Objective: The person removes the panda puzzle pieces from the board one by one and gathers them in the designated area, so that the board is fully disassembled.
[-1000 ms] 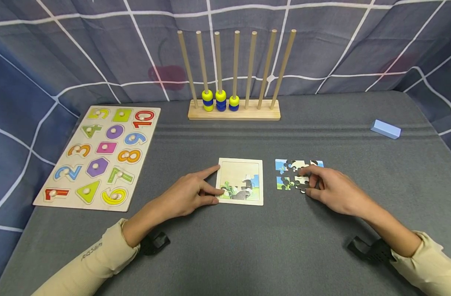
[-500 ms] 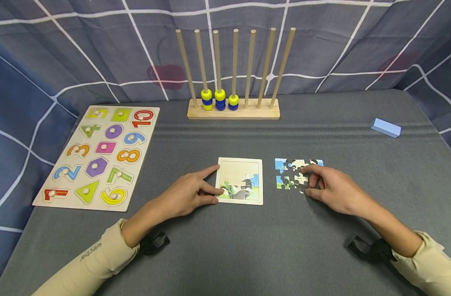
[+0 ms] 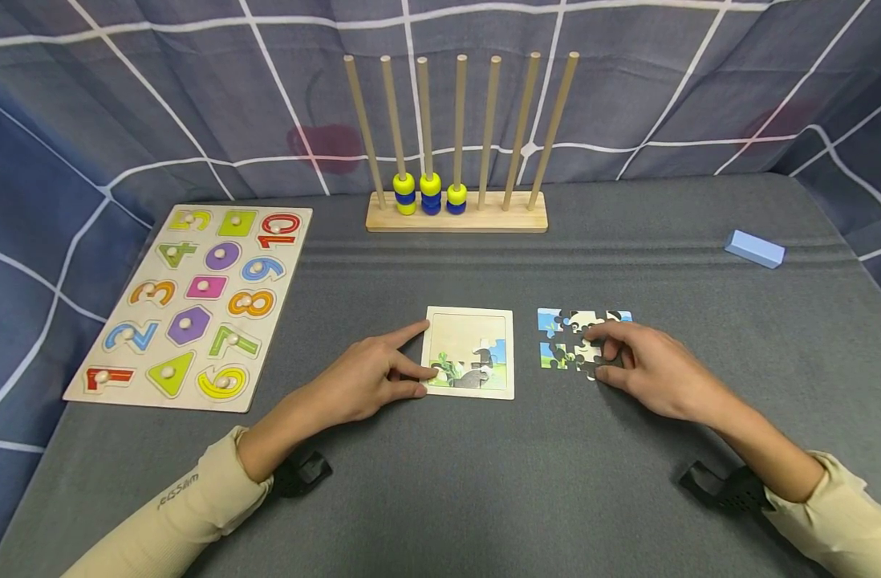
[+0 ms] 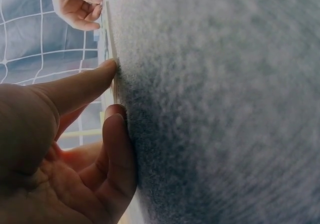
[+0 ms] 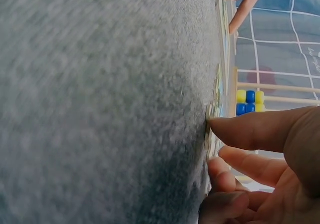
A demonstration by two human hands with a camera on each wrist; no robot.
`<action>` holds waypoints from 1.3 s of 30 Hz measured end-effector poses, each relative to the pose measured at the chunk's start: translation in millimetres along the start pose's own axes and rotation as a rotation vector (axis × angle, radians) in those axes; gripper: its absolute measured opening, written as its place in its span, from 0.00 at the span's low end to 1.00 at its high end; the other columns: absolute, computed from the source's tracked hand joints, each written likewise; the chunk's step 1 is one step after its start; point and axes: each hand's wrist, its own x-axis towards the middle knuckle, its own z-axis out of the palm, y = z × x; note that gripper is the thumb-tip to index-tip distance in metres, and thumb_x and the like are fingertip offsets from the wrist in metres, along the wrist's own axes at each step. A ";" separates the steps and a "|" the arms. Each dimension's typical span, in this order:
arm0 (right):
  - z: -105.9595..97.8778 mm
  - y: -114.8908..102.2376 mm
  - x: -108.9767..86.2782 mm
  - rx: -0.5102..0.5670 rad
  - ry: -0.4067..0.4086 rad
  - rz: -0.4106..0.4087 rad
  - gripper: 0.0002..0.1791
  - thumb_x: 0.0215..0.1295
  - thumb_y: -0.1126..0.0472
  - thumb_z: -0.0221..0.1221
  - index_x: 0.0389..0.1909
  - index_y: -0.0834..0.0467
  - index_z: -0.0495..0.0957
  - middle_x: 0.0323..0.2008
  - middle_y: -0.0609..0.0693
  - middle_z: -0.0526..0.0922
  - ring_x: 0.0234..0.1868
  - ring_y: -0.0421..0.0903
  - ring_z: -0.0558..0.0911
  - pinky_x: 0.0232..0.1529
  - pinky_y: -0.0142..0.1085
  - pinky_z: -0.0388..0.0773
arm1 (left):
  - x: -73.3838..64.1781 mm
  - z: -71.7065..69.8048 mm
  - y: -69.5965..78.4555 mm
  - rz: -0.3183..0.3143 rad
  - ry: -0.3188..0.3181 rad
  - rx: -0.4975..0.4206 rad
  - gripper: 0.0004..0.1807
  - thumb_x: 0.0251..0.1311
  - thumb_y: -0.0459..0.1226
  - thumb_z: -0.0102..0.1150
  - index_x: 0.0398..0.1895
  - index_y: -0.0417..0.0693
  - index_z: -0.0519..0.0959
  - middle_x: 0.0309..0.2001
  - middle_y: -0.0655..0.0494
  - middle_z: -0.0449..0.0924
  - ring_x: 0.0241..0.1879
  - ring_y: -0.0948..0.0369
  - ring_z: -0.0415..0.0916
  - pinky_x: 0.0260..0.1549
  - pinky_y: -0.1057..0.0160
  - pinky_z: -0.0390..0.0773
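In the head view, my left hand (image 3: 371,377) touches the left side of a small wooden puzzle tray (image 3: 458,333). One finger lies along the tray's edge, another rests on the lower left corner with the thumb beside it. Several pieces with green leaves and grey and white patches fill the tray's lower part. Right of it, loose jigsaw pieces (image 3: 549,323) with panda and blue-sky parts lie flat. My right hand (image 3: 650,369) spans a black-and-white puzzle piece (image 3: 589,352) between thumb and index finger. The right wrist view shows the thumb (image 5: 250,130) against the pieces' edge (image 5: 214,111); other fingers hide part.
At the left lies a peg board (image 3: 195,309) with numbers and shapes. A wooden rod stand (image 3: 455,223) with yellow and blue beads stands at the back. A blue block (image 3: 754,250) lies far right. Checked cloth (image 3: 628,80) hangs behind the grey table (image 3: 469,490).
The right index finger and thumb have shifted slightly over the loose pieces, and a piece under them has moved a little. The left hand and the tray stay where they were.
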 end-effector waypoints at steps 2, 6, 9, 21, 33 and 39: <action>1.0 -1.8 0.1 -0.006 0.034 -0.012 0.20 0.56 0.67 0.69 0.51 0.60 0.81 0.32 0.43 0.74 0.26 0.36 0.68 0.30 0.35 0.64 | 0.1 -0.2 0.2 -0.002 -0.001 0.000 0.15 0.59 0.38 0.70 0.50 0.51 0.86 0.73 0.43 0.59 0.28 0.69 0.69 0.44 0.55 0.71; 3.5 -8.0 4.0 -0.001 0.082 -0.039 0.18 0.55 0.67 0.69 0.48 0.56 0.82 0.31 0.43 0.73 0.27 0.37 0.68 0.30 0.35 0.64 | 0.1 -0.1 -0.2 0.000 -0.001 0.003 0.15 0.59 0.38 0.70 0.50 0.51 0.86 0.73 0.43 0.59 0.28 0.69 0.69 0.45 0.55 0.71; 5.6 -14.5 9.4 0.025 0.084 -0.058 0.17 0.56 0.68 0.68 0.47 0.55 0.83 0.30 0.43 0.73 0.27 0.38 0.69 0.30 0.34 0.64 | 0.3 0.0 -0.5 0.003 0.000 0.006 0.15 0.59 0.39 0.70 0.50 0.51 0.86 0.73 0.43 0.59 0.28 0.69 0.69 0.45 0.55 0.71; 27.0 -53.0 35.9 0.114 -0.012 -0.098 0.17 0.61 0.65 0.67 0.51 0.59 0.81 0.32 0.47 0.75 0.28 0.41 0.70 0.32 0.37 0.67 | 0.2 0.4 -1.5 -0.001 0.000 0.006 0.16 0.59 0.39 0.70 0.51 0.51 0.86 0.73 0.44 0.59 0.25 0.72 0.69 0.43 0.56 0.71; 53.2 -71.2 56.6 0.003 -0.057 -0.110 0.21 0.60 0.61 0.68 0.54 0.60 0.80 0.31 0.46 0.75 0.28 0.41 0.70 0.31 0.39 0.67 | 0.1 -0.2 -2.0 0.001 -0.005 0.019 0.15 0.59 0.39 0.69 0.50 0.52 0.87 0.73 0.44 0.59 0.26 0.71 0.69 0.42 0.57 0.71; 54.5 -73.6 60.6 -0.037 -0.102 -0.103 0.20 0.60 0.62 0.68 0.53 0.60 0.81 0.31 0.47 0.73 0.29 0.43 0.70 0.32 0.39 0.67 | 0.2 0.1 -3.2 0.021 0.004 0.013 0.15 0.59 0.39 0.70 0.50 0.51 0.87 0.72 0.42 0.60 0.26 0.73 0.69 0.41 0.57 0.72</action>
